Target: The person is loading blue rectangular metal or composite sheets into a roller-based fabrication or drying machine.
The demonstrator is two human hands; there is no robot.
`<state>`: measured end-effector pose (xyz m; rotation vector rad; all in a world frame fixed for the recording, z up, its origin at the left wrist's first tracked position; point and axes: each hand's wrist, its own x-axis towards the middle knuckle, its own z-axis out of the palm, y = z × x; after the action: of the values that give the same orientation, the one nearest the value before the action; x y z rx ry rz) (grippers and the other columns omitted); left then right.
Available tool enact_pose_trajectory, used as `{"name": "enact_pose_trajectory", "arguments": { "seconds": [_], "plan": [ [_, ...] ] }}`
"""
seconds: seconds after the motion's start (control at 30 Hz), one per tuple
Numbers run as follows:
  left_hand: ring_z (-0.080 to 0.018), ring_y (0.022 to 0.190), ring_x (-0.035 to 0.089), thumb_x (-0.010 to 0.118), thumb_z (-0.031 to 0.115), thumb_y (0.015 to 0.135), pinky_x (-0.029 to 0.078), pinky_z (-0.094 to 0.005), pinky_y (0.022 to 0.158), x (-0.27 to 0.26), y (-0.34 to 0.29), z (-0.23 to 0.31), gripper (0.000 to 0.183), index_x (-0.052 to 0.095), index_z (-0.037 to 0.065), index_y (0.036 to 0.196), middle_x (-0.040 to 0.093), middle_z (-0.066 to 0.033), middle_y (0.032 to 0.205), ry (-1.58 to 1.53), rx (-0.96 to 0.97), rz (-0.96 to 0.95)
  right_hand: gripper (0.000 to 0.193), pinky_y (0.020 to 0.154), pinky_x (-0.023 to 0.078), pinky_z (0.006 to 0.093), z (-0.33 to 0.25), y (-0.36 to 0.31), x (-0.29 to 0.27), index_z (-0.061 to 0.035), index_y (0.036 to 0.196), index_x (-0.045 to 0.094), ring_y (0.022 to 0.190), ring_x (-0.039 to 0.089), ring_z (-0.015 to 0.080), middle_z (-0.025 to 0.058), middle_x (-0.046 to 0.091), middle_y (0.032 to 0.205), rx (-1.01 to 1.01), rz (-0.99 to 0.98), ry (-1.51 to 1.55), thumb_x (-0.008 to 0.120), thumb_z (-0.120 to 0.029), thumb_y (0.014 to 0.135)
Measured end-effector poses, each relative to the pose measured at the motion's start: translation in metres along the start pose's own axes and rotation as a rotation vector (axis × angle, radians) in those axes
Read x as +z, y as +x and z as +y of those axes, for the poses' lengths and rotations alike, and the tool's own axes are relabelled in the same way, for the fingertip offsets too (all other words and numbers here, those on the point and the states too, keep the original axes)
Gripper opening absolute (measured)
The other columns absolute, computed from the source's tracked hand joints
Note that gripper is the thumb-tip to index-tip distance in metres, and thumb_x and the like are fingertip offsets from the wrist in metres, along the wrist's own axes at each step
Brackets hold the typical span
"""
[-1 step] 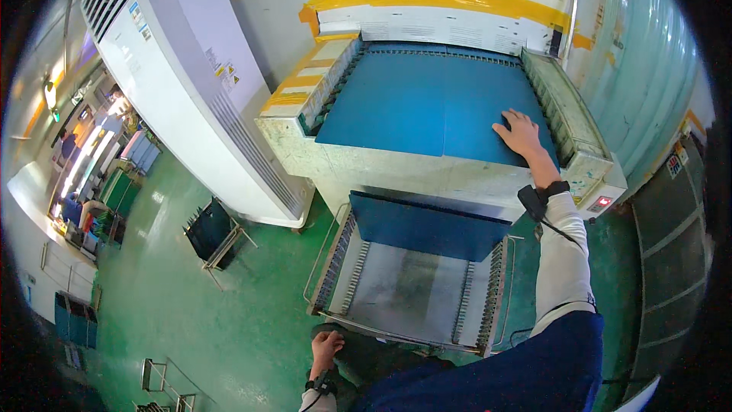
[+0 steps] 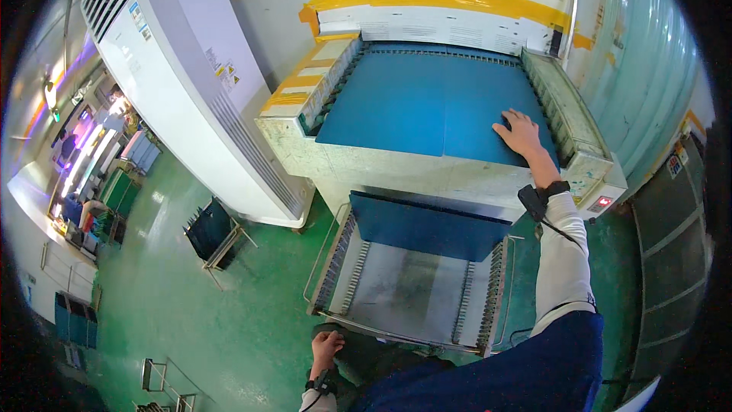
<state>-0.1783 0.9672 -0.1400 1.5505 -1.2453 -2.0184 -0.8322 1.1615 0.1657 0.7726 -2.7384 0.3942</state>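
Two blue panels, a left panel [image 2: 385, 99] and a right panel [image 2: 488, 99], lie side by side on the toothed rollers of a pale machine [image 2: 396, 172]. My right hand [image 2: 521, 136] rests on the right panel near its front right corner, fingers spread and holding nothing. Down by my leg is my left hand [image 2: 326, 348], its fingers curled closed; whatever may be inside them is hidden. Between me and the machine stands a metal rack [image 2: 412, 282] with slotted sides. Dark blue panels [image 2: 427, 227] stand upright at its far end, just below the machine's front edge.
A tall white air conditioner [image 2: 191, 84] stands left of the machine. On the green floor [image 2: 160, 290] is a smaller rack of dark panels [image 2: 210, 233]. A dark panelled cart [image 2: 671, 259] stands at the right. People [image 2: 72, 210] work at a lit bench far left.
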Motion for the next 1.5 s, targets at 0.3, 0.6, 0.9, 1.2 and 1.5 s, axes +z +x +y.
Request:
{"name": "enact_pose_trajectory", "arguments": {
  "seconds": [0.3, 0.6, 0.9, 1.2, 1.5],
  "plan": [
    [-0.0187, 0.070, 0.068, 0.065, 0.018, 0.091, 0.055, -0.0268, 0.057, -0.004, 0.004, -0.004, 0.022, 0.059, -0.002, 0.096, 0.069, -0.0127, 0.088, 0.033, 0.003, -0.013, 0.063, 0.106, 0.030, 0.0551, -0.002, 0.003, 0.000, -0.0140, 0.131, 0.056, 0.134, 0.039, 0.0324, 0.0122, 0.045, 0.144, 0.004, 0.007, -0.001, 0.059, -0.056, 0.083],
    [-0.0166, 0.065, 0.065, 0.063, 0.013, 0.091, 0.054, -0.0263, 0.056, 0.003, -0.004, 0.004, 0.014, 0.058, 0.000, 0.090, 0.068, -0.0121, 0.083, 0.026, -0.017, 0.016, 0.060, 0.106, 0.031, 0.0551, 0.003, 0.009, 0.006, -0.0148, 0.130, 0.057, 0.132, 0.042, 0.0317, 0.0113, 0.047, 0.143, -0.027, 0.046, -0.004, 0.058, -0.054, 0.085],
    [-0.0166, 0.065, 0.065, 0.062, 0.014, 0.092, 0.054, -0.0271, 0.058, 0.000, -0.002, -0.001, 0.015, 0.057, 0.000, 0.092, 0.068, -0.0121, 0.084, -0.030, -0.001, -0.015, 0.052, 0.106, 0.032, 0.0553, -0.016, 0.006, 0.005, -0.0161, 0.131, 0.055, 0.132, 0.042, 0.0306, 0.0102, 0.047, 0.142, 0.061, 0.052, -0.054, 0.053, -0.048, 0.091],
    [-0.0165, 0.066, 0.065, 0.061, 0.015, 0.092, 0.053, -0.0263, 0.058, 0.000, -0.005, 0.000, 0.015, 0.058, 0.000, 0.093, 0.068, -0.0114, 0.084, -0.008, 0.015, -0.020, 0.052, 0.105, 0.032, 0.0553, -0.007, 0.022, 0.012, -0.0173, 0.133, 0.054, 0.133, 0.041, 0.0297, 0.0078, 0.046, 0.144, 0.071, 0.034, -0.046, 0.053, -0.047, 0.090],
    [-0.0164, 0.066, 0.065, 0.063, 0.015, 0.090, 0.053, -0.0261, 0.057, 0.001, -0.004, 0.001, 0.017, 0.058, 0.000, 0.089, 0.067, -0.0108, 0.082, -0.029, 0.042, -0.029, 0.036, 0.097, 0.043, 0.0471, -0.046, -0.011, 0.010, -0.0078, 0.119, 0.062, 0.116, 0.055, 0.0324, 0.0143, 0.060, 0.124, -0.221, 0.281, 0.206, 0.061, -0.028, 0.088]
  ]
}}
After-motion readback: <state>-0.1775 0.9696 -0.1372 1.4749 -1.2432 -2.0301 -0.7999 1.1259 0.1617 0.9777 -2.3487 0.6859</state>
